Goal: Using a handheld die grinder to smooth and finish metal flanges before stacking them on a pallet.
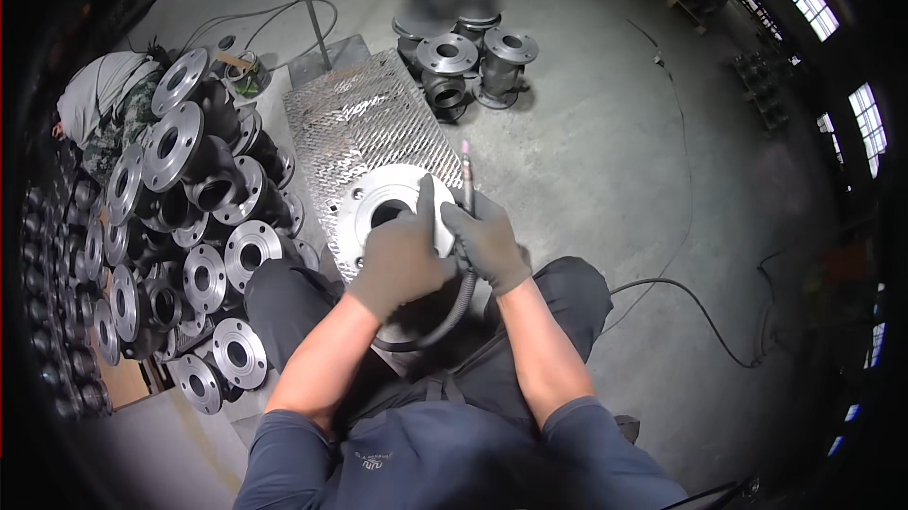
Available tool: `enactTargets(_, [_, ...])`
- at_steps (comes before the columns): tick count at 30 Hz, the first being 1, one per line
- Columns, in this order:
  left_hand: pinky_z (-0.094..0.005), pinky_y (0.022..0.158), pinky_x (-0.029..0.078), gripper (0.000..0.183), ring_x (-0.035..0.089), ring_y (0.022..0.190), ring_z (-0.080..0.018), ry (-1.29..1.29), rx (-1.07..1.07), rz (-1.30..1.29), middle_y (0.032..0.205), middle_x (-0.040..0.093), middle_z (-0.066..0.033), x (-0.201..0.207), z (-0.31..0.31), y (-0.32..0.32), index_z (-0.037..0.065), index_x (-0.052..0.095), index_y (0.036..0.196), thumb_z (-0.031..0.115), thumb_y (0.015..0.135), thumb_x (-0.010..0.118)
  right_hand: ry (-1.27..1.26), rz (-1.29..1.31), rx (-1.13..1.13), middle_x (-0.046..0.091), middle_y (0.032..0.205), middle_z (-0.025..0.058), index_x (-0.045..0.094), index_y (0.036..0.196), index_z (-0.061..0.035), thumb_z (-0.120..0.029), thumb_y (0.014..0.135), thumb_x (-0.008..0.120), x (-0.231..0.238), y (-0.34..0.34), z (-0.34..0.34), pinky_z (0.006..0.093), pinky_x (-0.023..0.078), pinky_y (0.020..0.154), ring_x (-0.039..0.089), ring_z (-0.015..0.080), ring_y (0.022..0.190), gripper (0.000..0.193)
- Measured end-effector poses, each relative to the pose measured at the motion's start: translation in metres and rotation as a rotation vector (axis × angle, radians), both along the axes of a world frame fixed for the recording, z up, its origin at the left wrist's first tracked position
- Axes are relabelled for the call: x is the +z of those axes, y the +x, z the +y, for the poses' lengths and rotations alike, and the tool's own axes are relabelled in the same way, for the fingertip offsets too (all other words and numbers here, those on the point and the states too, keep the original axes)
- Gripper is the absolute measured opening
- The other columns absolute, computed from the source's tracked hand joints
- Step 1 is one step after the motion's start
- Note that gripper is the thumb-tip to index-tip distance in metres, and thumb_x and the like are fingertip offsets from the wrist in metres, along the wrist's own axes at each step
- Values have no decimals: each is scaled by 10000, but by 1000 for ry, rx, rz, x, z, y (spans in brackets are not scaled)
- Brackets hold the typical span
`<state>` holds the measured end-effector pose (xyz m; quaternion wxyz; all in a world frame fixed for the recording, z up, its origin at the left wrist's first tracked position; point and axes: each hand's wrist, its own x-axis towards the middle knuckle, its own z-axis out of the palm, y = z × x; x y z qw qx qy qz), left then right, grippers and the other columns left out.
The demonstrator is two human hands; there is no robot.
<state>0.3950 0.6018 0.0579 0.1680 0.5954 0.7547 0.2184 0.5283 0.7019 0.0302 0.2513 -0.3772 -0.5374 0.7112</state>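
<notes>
A flanged metal casting (pixel 383 186), its pale ring face turned up with bolt holes showing, sits between the person's knees at the near end of a diamond-patterned metal plate (pixel 317 117). The gloved left hand (pixel 402 259) lies over the near right part of that flange, index finger stretched out along the face; its other fingers are hidden, so how firmly it grips cannot be told. Just beside it, the gloved right hand (pixel 487 237) closes around a slim pencil-shaped grinder (pixel 467 179), held upright in the view with its pink tip pointing away from the person. A dark ribbed hose (pixel 459 314) curves below the hands. To the left, similar flanged castings (pixel 201 278) are piled up; more castings (pixel 447 56) stand on the grey floor (pixel 586 131) beyond the plate, near a bucket (pixel 249 86).
</notes>
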Motion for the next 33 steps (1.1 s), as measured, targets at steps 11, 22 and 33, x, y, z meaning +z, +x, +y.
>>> enactTargets(11, [-395,1175,489,1318,588,1468,-331,176,502,-431,1662,492,-292,-30,-147,-68,-19,141,1754,195,717,925,-47,-67,227,748,958,81,622,1458,8,-153,1079,550,-10,-13,-42,233,511,528,623,84,640,417])
enactTargets(22, [-398,1221,434,1331,502,1491,-262,233,528,-515,1691,443,-234,-36,-158,-57,-62,175,1739,239,715,970,295,-143,517,736,1173,298,419,1683,-63,-45,1048,555,-10,-2,-97,462,591,910,764,408,1024,650])
enactTargets(33, [-390,1192,468,1289,544,1432,-247,246,570,-577,1642,478,-208,-39,-156,-54,-67,173,1736,148,718,933,426,-108,607,618,1429,386,441,1626,40,-12,1021,543,-21,-31,-110,520,507,1137,619,511,1331,615])
